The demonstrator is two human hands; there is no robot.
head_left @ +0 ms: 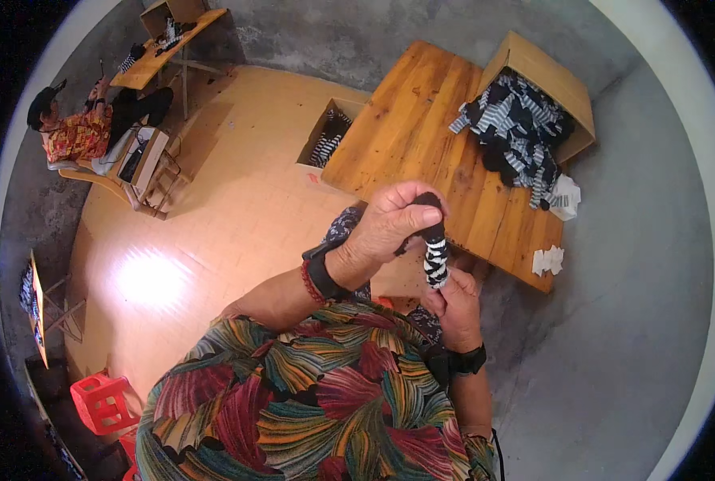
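Note:
A black-and-white striped knitted sock [436, 263] is stretched between my hands, above the near edge of the wooden table. My left hand [385, 224] is closed round its black upper end, thumb pressed on top. Lower down, my right hand [458, 309] grips the striped end, and its fingers are partly hidden. The fabric looks bunched where the stripes are. Past my hands, a pile of grey-and-black striped socks [514, 120] spills onto the table from a tipped cardboard box [579, 104].
The wooden table [397, 120] stands ahead, with crumpled white paper [548, 260] at its right edge. An open carton [313, 144] holding striped items sits beside it. At the far left a person [85, 132] sits near another table [151, 70]. A red stool [101, 401] stands lower left.

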